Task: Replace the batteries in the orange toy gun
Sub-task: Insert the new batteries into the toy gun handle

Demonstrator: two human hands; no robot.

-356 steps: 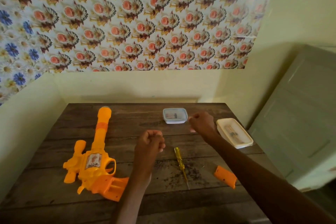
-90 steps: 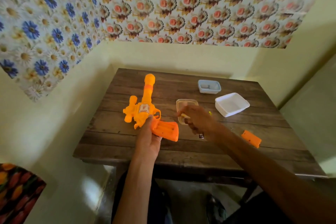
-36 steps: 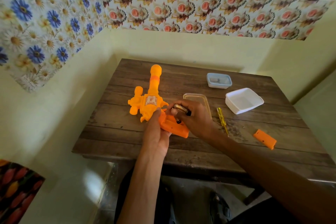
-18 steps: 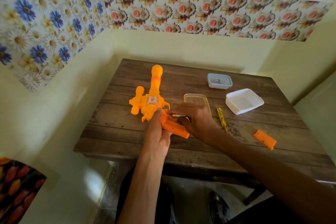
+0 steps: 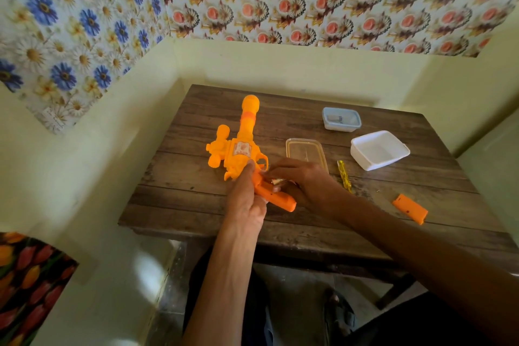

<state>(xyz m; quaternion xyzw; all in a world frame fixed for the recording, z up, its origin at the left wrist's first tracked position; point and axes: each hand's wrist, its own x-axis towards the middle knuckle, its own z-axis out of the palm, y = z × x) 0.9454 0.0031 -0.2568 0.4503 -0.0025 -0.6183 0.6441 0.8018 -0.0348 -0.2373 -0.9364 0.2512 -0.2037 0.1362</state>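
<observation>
Head view. The orange toy gun lies on its side on the wooden table, left of centre, barrel pointing toward the far wall and grip angled toward the near edge. The left hand wraps the grip from the near side, thumb laid along the upper face and fingertips showing beneath. The right hand curls over the grip from the right and pinches a battery, of which only a metallic end shows between the fingers, against the gun. This hand hides the battery compartment.

A clear plastic lid lies flat just behind the right hand, its near edge covered by the knuckles. A yellow screwdriver lies just right of the right wrist. Farther right sits an open white container, and behind it a small blue-rimmed container, contents unclear. The orange battery cover lies well apart near the right edge.
</observation>
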